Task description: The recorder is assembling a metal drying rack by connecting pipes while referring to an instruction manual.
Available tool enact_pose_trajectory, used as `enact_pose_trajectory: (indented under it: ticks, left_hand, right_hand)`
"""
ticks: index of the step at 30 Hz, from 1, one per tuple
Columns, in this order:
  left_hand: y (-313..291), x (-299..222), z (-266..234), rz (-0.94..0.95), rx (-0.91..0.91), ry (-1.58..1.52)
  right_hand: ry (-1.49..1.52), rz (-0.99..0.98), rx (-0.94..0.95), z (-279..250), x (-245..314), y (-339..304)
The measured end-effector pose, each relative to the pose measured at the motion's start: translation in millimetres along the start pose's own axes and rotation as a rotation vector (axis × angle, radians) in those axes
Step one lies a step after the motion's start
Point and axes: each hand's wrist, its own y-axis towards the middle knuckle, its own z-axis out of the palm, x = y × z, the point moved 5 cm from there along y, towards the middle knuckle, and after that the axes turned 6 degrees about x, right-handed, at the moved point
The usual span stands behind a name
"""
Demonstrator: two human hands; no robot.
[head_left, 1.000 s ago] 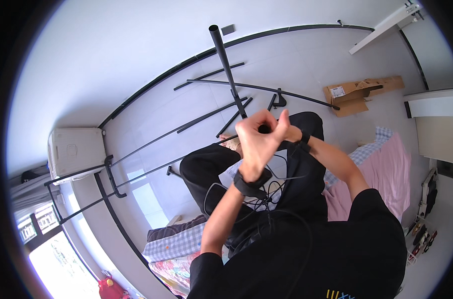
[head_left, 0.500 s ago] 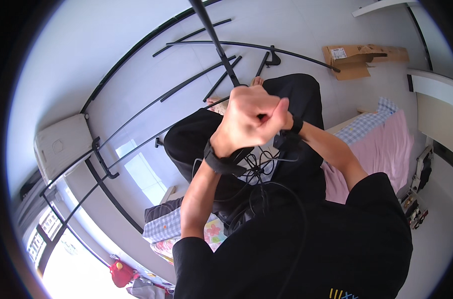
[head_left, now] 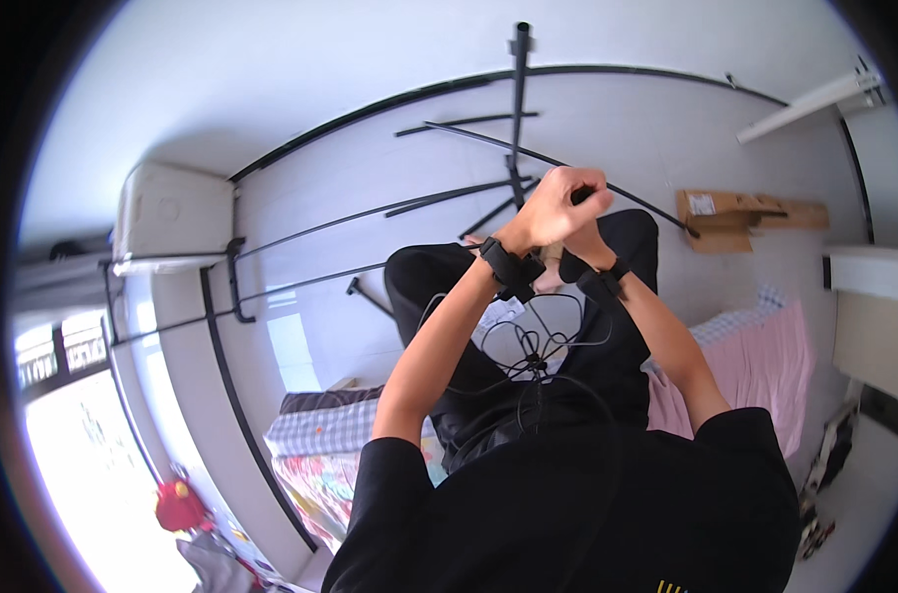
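Observation:
My left hand (head_left: 550, 210) is closed in a fist in front of my knees, with something dark showing in the opening of its curled fingers. A long black metal tube (head_left: 520, 94) rises from behind this fist toward the far wall, with a joint partway along it. Just below and behind it, my right hand (head_left: 587, 243) is pressed close to the left, its fingers mostly hidden. Black bands with small dark boxes circle both wrists. Beyond my feet, several loose black tubes (head_left: 449, 196) lie on the pale floor.
An opened cardboard box (head_left: 716, 232) lies at the far right. A black tubular frame (head_left: 239, 287) and a white box-shaped case (head_left: 177, 212) stand to the left. Thin black cables (head_left: 534, 364) gather at my lap. Pink cloth (head_left: 745, 371) drapes beside my right leg.
The view has tilted up and turned, so the far wall shows more. My joined hands sit farther out and to the right, and the tube now stands nearly vertical in view, its far end visible.

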Motion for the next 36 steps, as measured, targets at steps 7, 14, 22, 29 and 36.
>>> enact_pose_trajectory:
  ticks: [7,14,22,29,36]
  left_hand:
    - [-283,-19,-36,-0.011,-0.853,-0.035]
    - [-608,40,72,-0.456,-1.191,0.072]
    - [-700,80,129,-0.274,-1.516,-0.495]
    - [-694,100,119,-0.278,-1.535,-0.602]
    - [-691,101,107,-0.236,-1.512,-0.655]
  right_hand:
    - [0.422,0.336,0.266,9,16,21]
    - [0.326,0.383,0.117,25,-31,23]
    - [0.234,0.232,0.113,31,-26,99]
    - [0.223,0.330,0.002,7,-72,135]
    - [0.174,0.325,0.046,6,-86,157]
